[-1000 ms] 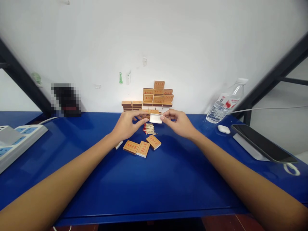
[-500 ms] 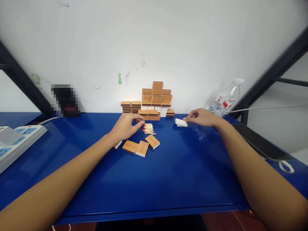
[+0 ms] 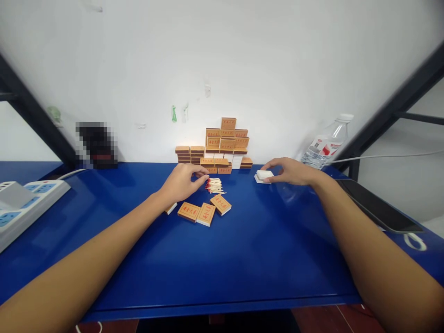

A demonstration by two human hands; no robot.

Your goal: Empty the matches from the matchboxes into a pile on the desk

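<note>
White tray (image 3: 265, 174), its inside hidden from view, is pinched by the right hand (image 3: 289, 171) over another white piece (image 3: 258, 180), right of the match pile (image 3: 215, 186). Just left of the match pile the left hand (image 3: 180, 181) curls, its grip unclear; printed matchboxes (image 3: 189, 212) lie before the pile, stacked matchboxes (image 3: 228, 134) behind.
</note>
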